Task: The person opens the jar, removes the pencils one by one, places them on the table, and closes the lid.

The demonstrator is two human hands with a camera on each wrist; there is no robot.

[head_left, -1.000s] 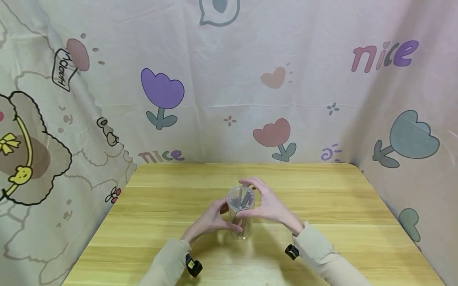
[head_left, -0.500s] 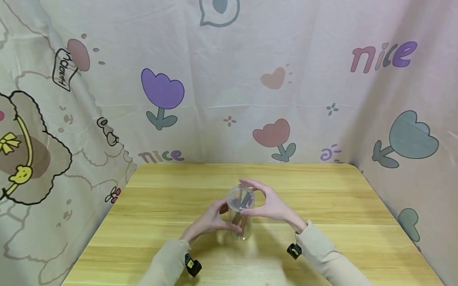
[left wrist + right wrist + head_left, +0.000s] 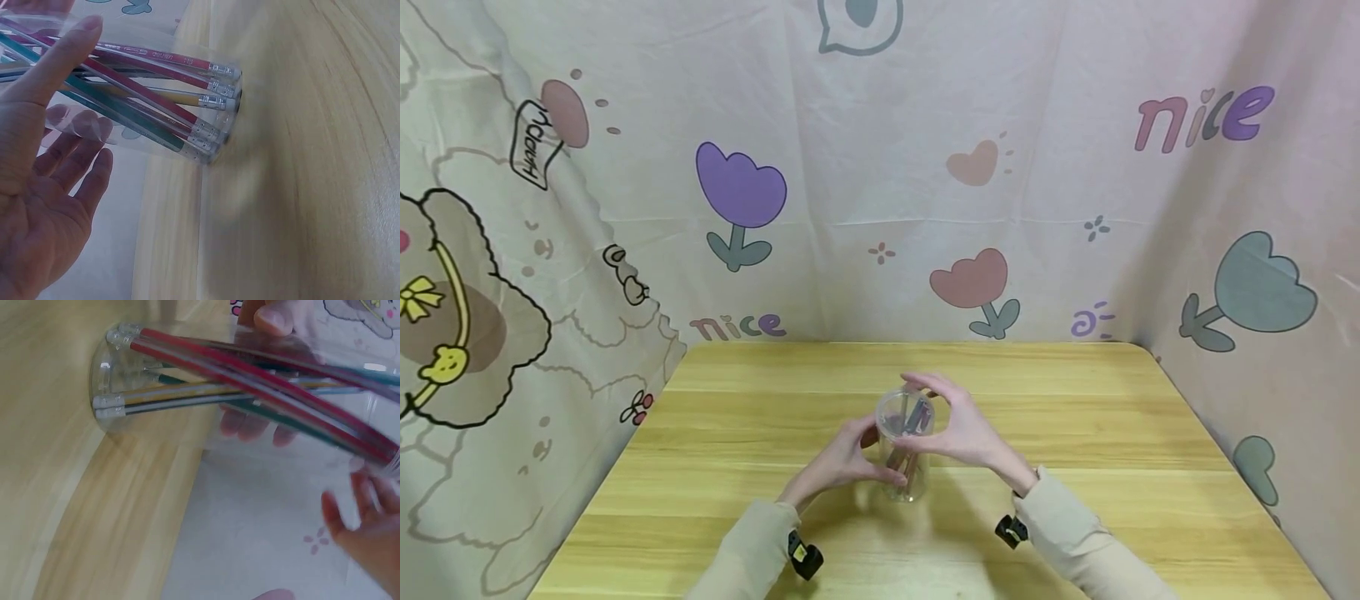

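Note:
A clear cylindrical jar [image 3: 919, 482] stands upright on the table, with several pencils [image 3: 181, 97] leaning inside it, red, green, yellow and dark. Their eraser ends point down at the jar's base. My left hand [image 3: 841, 458] grips the jar's side, thumb in front and fingers behind. At the top, my right hand [image 3: 966, 429] holds the round clear lid [image 3: 891, 407] by its rim, thumb at the near side and fingers at the far side. The right wrist view shows the left fingers [image 3: 247, 422] through the clear wall.
The wooden table [image 3: 760, 400] extends around the jar on all sides. A printed cloth [image 3: 865, 167] hangs behind it and along both sides. Each wrist carries a small black camera, one at the left cuff [image 3: 805, 556] and one at the right [image 3: 1011, 531].
My right hand shifted slightly right along the lid's rim, then swung back left, its thumb sliding across the near edge. My left hand and the jar stay in place.

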